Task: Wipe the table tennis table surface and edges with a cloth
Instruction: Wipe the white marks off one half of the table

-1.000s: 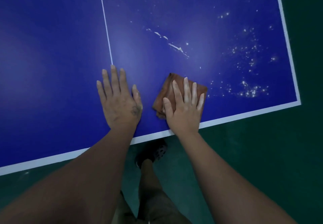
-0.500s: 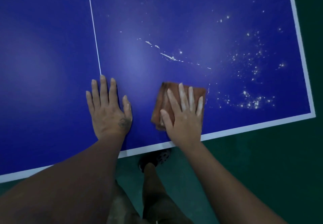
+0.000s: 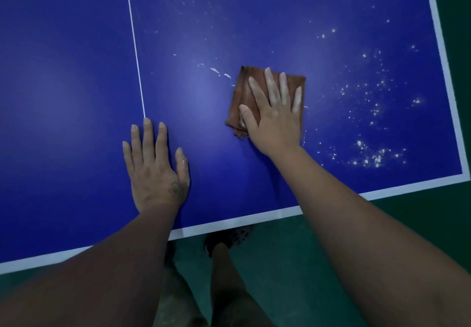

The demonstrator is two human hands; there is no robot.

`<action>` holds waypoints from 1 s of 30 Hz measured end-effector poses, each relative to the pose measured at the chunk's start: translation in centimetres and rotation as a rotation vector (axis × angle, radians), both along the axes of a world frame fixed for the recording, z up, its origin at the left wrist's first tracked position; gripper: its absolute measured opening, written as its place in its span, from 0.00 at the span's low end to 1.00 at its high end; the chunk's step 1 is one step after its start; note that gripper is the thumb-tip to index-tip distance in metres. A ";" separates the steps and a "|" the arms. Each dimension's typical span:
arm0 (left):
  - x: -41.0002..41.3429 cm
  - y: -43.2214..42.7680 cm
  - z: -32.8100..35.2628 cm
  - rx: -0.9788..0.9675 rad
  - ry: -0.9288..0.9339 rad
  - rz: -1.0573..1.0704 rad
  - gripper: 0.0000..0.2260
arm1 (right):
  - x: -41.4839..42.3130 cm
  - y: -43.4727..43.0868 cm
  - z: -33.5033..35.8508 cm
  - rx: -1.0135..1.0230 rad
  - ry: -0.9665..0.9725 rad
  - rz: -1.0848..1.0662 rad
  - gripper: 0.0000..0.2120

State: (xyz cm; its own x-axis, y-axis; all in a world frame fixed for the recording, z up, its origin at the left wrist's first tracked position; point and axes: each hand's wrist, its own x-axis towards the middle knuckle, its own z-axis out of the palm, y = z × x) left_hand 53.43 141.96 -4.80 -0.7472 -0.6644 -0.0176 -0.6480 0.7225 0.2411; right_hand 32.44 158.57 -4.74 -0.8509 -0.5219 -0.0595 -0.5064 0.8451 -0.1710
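A blue table tennis table (image 3: pixel 76 84) with a white centre line (image 3: pixel 135 53) and white border fills most of the view. A folded brown cloth (image 3: pixel 242 97) lies on its right half. My right hand (image 3: pixel 275 112) presses flat on the cloth with straight, spread fingers. My left hand (image 3: pixel 155 168) rests flat on the bare surface near the front edge, at the end of the centre line. White specks and flakes (image 3: pixel 369 155) are scattered to the right of the cloth, and a few flakes (image 3: pixel 219 71) lie just left of it.
The table's white front edge (image 3: pixel 229 222) runs diagonally below my hands; its right edge (image 3: pixel 443 71) is at the far right. Dark green floor (image 3: pixel 280 263) lies beyond both edges. My legs and a dark shoe (image 3: pixel 224 240) stand below the front edge.
My right hand has slid the cloth away from the front edge, up the table towards the flakes. My left hand has stayed flat in place.
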 end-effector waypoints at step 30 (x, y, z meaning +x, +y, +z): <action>0.2 0.8 0.4 -0.029 0.011 -0.001 0.29 | 6.8 7.0 0.7 0.065 -0.059 -0.219 0.32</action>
